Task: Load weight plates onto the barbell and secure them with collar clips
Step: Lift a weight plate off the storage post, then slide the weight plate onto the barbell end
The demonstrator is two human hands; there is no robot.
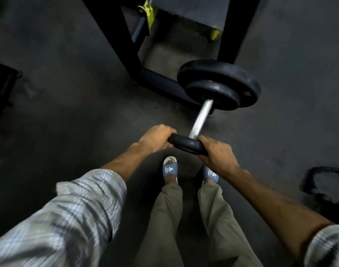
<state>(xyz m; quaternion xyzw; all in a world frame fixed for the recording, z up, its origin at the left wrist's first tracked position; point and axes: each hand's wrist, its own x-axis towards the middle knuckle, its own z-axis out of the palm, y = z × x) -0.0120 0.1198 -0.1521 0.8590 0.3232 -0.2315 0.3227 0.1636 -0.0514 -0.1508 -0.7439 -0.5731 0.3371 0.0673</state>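
- The barbell [200, 120] stands tilted, its far end down on the dark floor [68, 93] beside a black machine frame [130, 54], its bright steel shaft rising toward the person.
- That far end already carries two plates: a large plate [241, 78] furthest out and a medium plate [213, 93] stacked flat against it on the near side.
- No collar clip shows on that far end. The hub is dark and partly hidden, so I cannot tell for certain that none is fitted.
- A small plate [186, 144] sits at the near tip of the shaft, level and square to it. Whether its hole is already threaded over the tip cannot be made out.
- By my reading, the job is about half done: one side is loaded, the near side is only starting, and both collar clips are left to fit. No clip is visible anywhere in view.
- The left hand [155, 139] is closed over the small plate's left rim, fingers curled over the edge.
- The right hand [216, 153] is likewise clenched on the right rim, knuckles up, so the plate is held between both hands above the sandalled feet [170, 170].
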